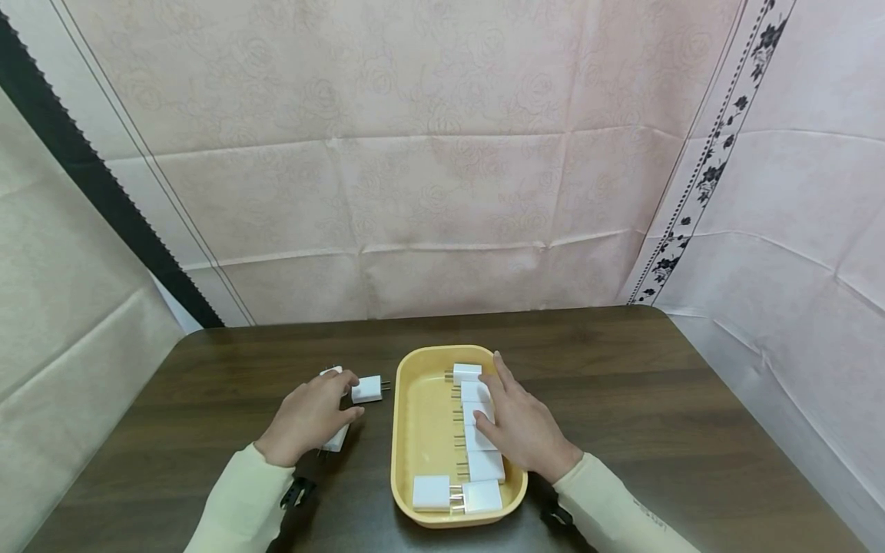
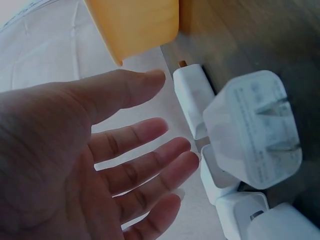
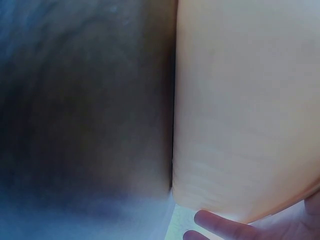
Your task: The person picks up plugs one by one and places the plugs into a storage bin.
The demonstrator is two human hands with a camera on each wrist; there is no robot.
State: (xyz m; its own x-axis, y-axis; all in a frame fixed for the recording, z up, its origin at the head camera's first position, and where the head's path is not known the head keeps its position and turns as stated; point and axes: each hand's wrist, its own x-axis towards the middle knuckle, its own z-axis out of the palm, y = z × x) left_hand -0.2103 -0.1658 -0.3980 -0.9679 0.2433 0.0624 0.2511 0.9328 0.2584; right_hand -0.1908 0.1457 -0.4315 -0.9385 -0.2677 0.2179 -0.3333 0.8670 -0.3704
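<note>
My left hand (image 1: 311, 418) hovers over several white charger plugs on the table left of the yellow tray. In the left wrist view its fingers (image 2: 145, 175) are spread and relaxed, with nothing in the grasp. A charger plug (image 2: 250, 132) stands close beyond the fingertips, prongs showing. My right hand (image 1: 525, 430) reaches across the tray's right rim, fingers extended along the column of white charger plugs (image 1: 485, 465) inside. It partly covers them. Only some of its fingers (image 3: 225, 226) appear low in the right wrist view.
The yellow tray (image 1: 396, 430) stands on the dark wooden table (image 1: 622, 399). Near its front end, a charger plug (image 1: 432, 492) lies facing another, prongs toward each other. A further charger plug (image 1: 367, 389) lies between left hand and tray. Pale patterned cloth (image 1: 442, 192) hangs behind.
</note>
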